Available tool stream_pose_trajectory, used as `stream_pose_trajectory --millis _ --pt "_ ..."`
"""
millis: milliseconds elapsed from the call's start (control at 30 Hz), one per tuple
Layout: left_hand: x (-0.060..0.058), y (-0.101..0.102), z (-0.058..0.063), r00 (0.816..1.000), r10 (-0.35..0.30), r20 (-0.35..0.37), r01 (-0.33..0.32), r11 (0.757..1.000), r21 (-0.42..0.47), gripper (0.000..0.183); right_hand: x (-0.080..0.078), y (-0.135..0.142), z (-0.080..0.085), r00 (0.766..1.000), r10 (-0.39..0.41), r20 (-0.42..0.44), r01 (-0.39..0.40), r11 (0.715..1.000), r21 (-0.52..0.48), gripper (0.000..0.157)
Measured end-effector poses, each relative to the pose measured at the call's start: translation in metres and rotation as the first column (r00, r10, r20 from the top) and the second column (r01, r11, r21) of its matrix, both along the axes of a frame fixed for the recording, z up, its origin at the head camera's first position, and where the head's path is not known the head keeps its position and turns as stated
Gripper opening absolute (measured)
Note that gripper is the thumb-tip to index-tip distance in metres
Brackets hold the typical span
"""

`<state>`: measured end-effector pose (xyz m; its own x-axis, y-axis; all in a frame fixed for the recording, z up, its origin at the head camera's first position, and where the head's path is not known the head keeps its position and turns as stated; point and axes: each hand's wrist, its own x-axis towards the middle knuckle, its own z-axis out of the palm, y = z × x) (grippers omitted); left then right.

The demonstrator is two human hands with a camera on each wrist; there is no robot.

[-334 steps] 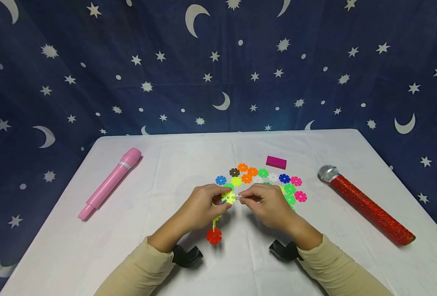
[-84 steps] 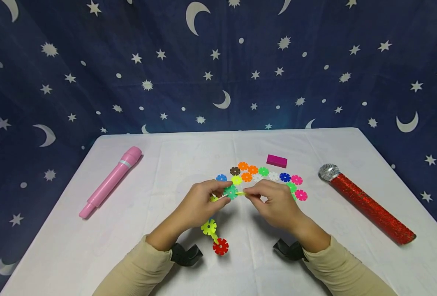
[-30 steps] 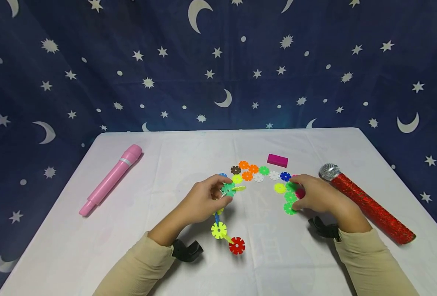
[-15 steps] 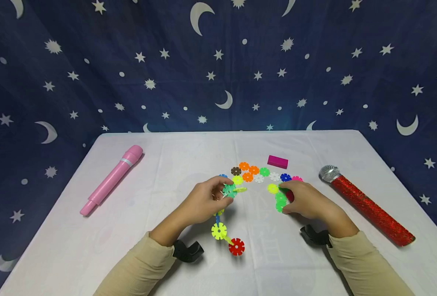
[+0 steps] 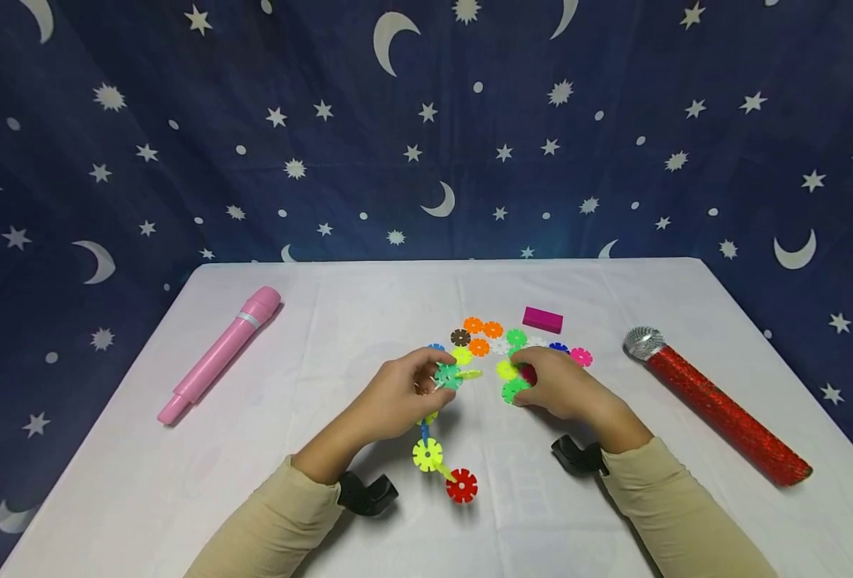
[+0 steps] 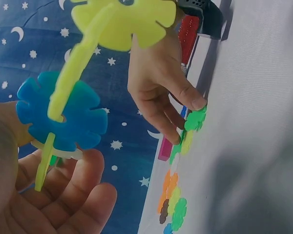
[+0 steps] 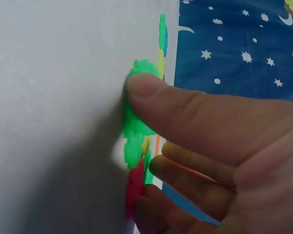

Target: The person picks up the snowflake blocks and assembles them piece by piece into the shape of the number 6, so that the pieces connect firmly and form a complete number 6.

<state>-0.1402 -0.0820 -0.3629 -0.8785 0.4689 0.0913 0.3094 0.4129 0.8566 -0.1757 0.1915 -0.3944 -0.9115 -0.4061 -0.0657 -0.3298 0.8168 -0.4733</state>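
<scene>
My left hand (image 5: pixel 397 405) pinches a teal snowflake disc (image 5: pixel 446 376), part of a chain of interlocked plastic discs. A yellow disc sticks out edge-on from its right. The chain hangs through a lower yellow disc (image 5: pixel 427 454) to a red disc (image 5: pixel 462 486) at its end. In the left wrist view, a blue disc (image 6: pixel 90 124) of the chain shows close up. My right hand (image 5: pixel 574 389) rests over loose discs on the table, thumb on a green disc (image 7: pixel 144 66), fingers loosely bent beside a red-pink disc (image 7: pixel 134 192). A loose yellow disc (image 5: pixel 506 370) lies by its fingertips.
Farther back lie several loose discs, among them orange (image 5: pixel 479 348), brown (image 5: pixel 460 337) and pink (image 5: pixel 581 356). A magenta block (image 5: pixel 542 319) sits behind them. A pink microphone (image 5: pixel 220 357) lies left, a red glittery microphone (image 5: pixel 729 413) right, on the white-covered table (image 5: pixel 310 321).
From beside the pink discs at the right, my right hand has slid left, sweeping green, yellow and red-pink discs nearer the chain. My left hand stays nearly still with the chain.
</scene>
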Motion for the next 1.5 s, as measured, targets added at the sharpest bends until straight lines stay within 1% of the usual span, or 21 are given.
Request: stream_pose_trajectory --millis 100,233,300,333,433,500,533,633,700,767,833,1000,1200,1267,1300,1500 --pt "0.0 0.0 -0.001 1.0 -0.003 -0.003 0.003 1.0 -0.001 0.038 0.002 -0.001 -0.002 0.999 0.024 -0.021 -0.024 1.0 0.018 0.043" --pt "0.001 0.0 -0.001 1.0 -0.002 -0.005 0.002 1.0 -0.003 0.037 0.004 -0.001 -0.002 0.998 0.045 -0.048 -0.044 0.999 0.025 0.024" --pt "0.001 0.0 -0.001 1.0 -0.001 -0.004 0.001 1.0 -0.002 0.037 0.005 -0.001 0.0 0.997 0.049 -0.068 -0.049 0.999 -0.006 0.014" --pt "0.001 0.0 -0.001 1.0 -0.001 -0.004 0.001 1.0 -0.001 0.037 0.006 -0.001 0.002 0.996 0.047 -0.07 -0.049 0.998 -0.032 0.013" --pt "0.002 -0.001 0.0 1.0 0.001 -0.002 -0.001 1.0 0.005 0.038 0.012 -0.003 0.01 0.998 0.031 -0.062 -0.04 0.987 -0.157 0.014" --pt "0.002 -0.001 0.001 1.0 0.002 -0.003 -0.002 1.0 0.01 0.038 0.018 -0.006 0.018 0.999 0.017 -0.035 -0.026 0.961 -0.275 0.013" --pt "0.002 -0.001 0.001 1.0 0.002 -0.004 -0.002 1.0 0.014 0.037 0.021 -0.008 0.021 1.0 0.011 -0.022 -0.018 0.941 -0.337 0.014" --pt "0.002 -0.001 0.0 1.0 -0.003 -0.002 0.003 1.0 0.026 0.037 0.029 -0.013 0.03 1.0 0.014 -0.008 -0.016 0.866 -0.499 0.021" --pt "0.002 0.0 0.0 1.0 -0.01 0.001 0.01 0.999 0.034 0.037 0.032 -0.016 0.033 1.0 0.027 -0.007 -0.026 0.824 -0.565 0.025" --pt "0.002 0.0 0.0 1.0 -0.013 0.0 0.013 0.999 0.04 0.037 0.035 -0.018 0.035 0.999 0.036 -0.01 -0.034 0.794 -0.607 0.027" --pt "0.002 -0.001 -0.001 1.0 -0.014 -0.003 0.014 0.999 0.05 0.037 0.035 -0.019 0.035 0.999 0.036 -0.01 -0.034 0.773 -0.634 0.027" --pt "0.003 -0.001 -0.002 1.0 -0.017 -0.02 0.018 0.997 0.071 0.036 0.036 -0.02 0.034 0.999 0.033 -0.018 -0.036 0.739 -0.673 0.027" --pt "0.004 0.0 0.0 0.999 -0.006 -0.049 0.01 0.997 0.071 0.037 0.035 -0.023 0.033 0.999 0.039 -0.031 -0.05 0.69 -0.722 0.028" --pt "0.004 0.001 0.0 0.998 -0.005 -0.055 0.009 0.998 0.069 0.037 0.035 -0.023 0.032 0.998 0.048 -0.029 -0.054 0.684 -0.728 0.029" --pt "0.004 0.001 0.0 0.998 -0.005 -0.058 0.009 0.998 0.068 0.037 0.036 -0.023 0.033 0.998 0.051 -0.029 -0.056 0.688 -0.723 0.03" --pt "0.004 0.0 0.001 0.996 0.002 -0.09 0.003 0.998 0.057 0.038 0.037 -0.021 0.033 0.997 0.074 -0.019 -0.067 0.73 -0.68 0.042"
